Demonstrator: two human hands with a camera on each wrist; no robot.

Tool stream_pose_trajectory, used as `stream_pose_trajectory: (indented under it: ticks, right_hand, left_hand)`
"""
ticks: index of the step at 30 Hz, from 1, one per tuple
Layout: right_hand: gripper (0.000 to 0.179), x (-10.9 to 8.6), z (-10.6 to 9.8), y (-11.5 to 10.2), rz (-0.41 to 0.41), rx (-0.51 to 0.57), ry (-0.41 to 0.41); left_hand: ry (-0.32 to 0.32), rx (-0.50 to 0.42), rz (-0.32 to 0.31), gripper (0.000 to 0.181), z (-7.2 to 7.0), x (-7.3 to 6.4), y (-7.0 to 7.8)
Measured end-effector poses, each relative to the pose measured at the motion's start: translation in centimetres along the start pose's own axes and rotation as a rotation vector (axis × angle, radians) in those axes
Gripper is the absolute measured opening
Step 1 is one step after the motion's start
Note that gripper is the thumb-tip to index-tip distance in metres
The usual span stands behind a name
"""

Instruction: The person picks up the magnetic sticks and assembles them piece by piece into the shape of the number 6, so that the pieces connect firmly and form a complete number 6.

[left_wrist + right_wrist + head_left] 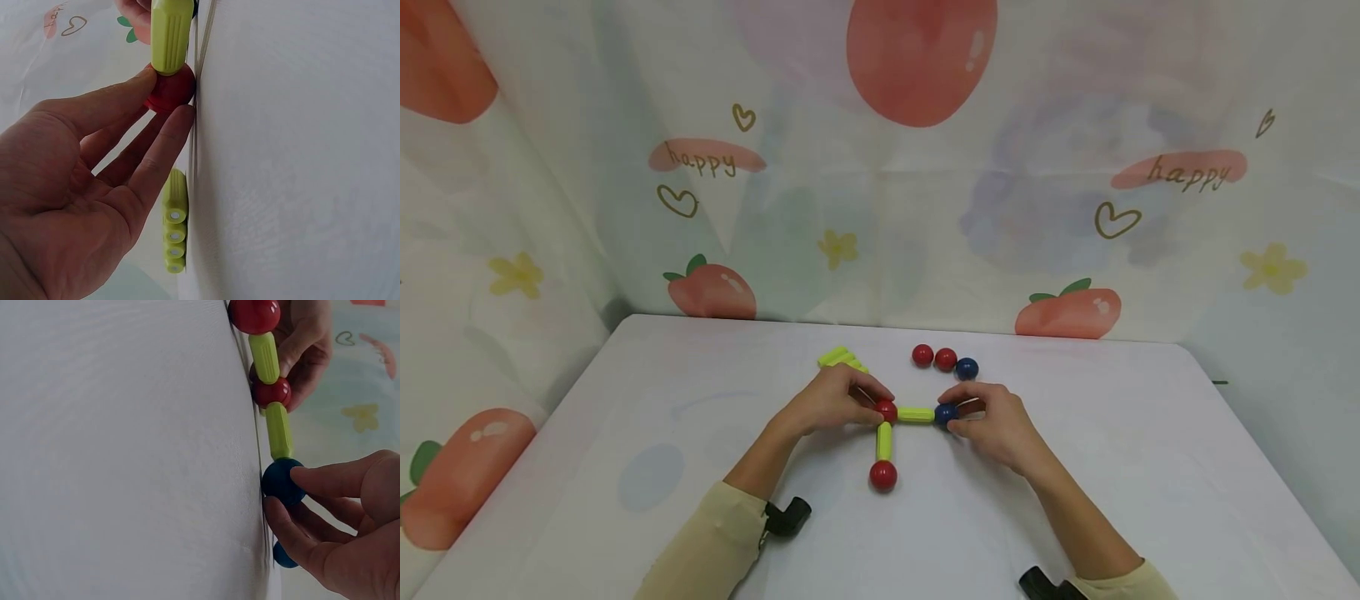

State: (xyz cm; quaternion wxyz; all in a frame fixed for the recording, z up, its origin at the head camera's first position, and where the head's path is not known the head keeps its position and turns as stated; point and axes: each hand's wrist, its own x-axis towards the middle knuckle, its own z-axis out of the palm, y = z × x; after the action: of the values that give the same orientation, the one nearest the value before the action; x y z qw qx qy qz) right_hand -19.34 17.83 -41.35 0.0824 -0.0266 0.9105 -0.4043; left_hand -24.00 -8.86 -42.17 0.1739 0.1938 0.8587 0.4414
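Note:
An L-shaped chain of balls and rods lies on the table. Its corner is a red ball [887, 412], which my left hand [838, 398] pinches between thumb and fingers. From there a yellow-green rod [916, 415] runs right to a blue ball [946, 414], pinched by my right hand [996, 423]. A second yellow-green rod [883, 442] extends toward me and ends at another red ball [883, 476], which no hand touches. In the right wrist view the blue ball [284, 482] sits between thumb and fingertip, joined to its rod [279, 430].
Several loose yellow-green rods [842, 358] lie side by side behind my left hand. Two red balls [945, 360] and a blue ball [967, 368] stand in a row near the back of the white table [1150, 467]. A printed curtain [880, 200] hangs behind.

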Motion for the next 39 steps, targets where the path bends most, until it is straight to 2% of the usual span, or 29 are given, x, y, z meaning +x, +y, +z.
stream_pose_trajectory:
  ticks: [11, 14, 18, 24, 28, 32, 39]
  right_hand:
    - [0.029, 0.1, 0.1, 0.2, -0.017, -0.009, 0.010]
    - [0.029, 0.1, 0.0, 0.2, -0.020, -0.010, 0.011]
    - [0.029, 0.1, 0.0, 0.2, -0.029, -0.015, 0.015]
    - [0.028, 0.0, 0.1, 0.1, -0.019, -0.008, 0.016]
    - [0.028, -0.1, 0.2, 0.1, -0.004, -0.003, 0.020]
    - [0.028, -0.2, 0.3, 0.1, 0.003, -0.004, 0.020]
    - [0.028, -0.1, 0.2, 0.0, -0.003, -0.011, 0.020]
  left_hand:
    - [-0.013, -0.008, 0.011, 0.028, -0.3, 0.0, -0.1]
    - [0.007, 0.002, 0.021, 0.028, -0.7, -0.1, -0.2]
    - [0.115, 0.068, 0.017, 0.024, -1.4, -0.1, -0.1]
    - [0.313, 0.181, -0.050, 0.018, -1.8, 0.0, 0.0]
    - [0.389, 0.232, -0.067, 0.020, -1.7, 0.2, -0.2]
    - [0.402, 0.301, -0.083, 0.020, -1.3, 0.7, -0.2]
    - [0.363, 0.443, -0.116, 0.018, -0.5, 1.4, 0.9]
